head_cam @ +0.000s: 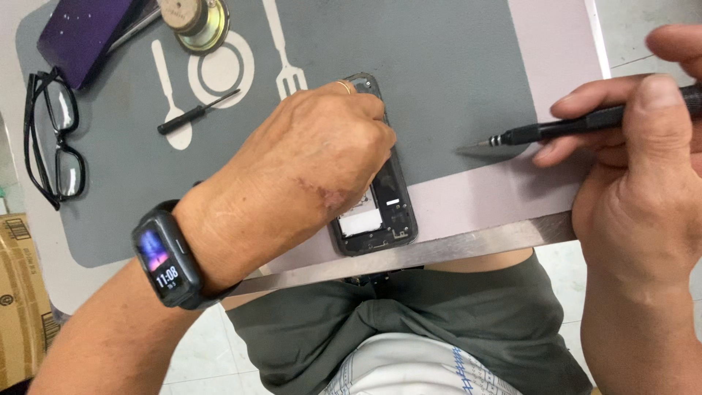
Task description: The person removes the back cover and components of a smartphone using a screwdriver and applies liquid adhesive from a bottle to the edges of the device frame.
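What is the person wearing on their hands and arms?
The left hand has a thin gold ring on one finger and a dark smartwatch with a lit screen on the wrist. The right hand wears nothing. Both arms are bare, without sleeves.

Left hand (322, 153) lying palm down, fingers curled under, forearm coming in from lower left. Right hand (636, 161) raised at the right edge, thumb and fingers pinched together, pointing left.

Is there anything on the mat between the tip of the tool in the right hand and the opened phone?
No: in the head view, only bare mat separates the tool from the opened phone.
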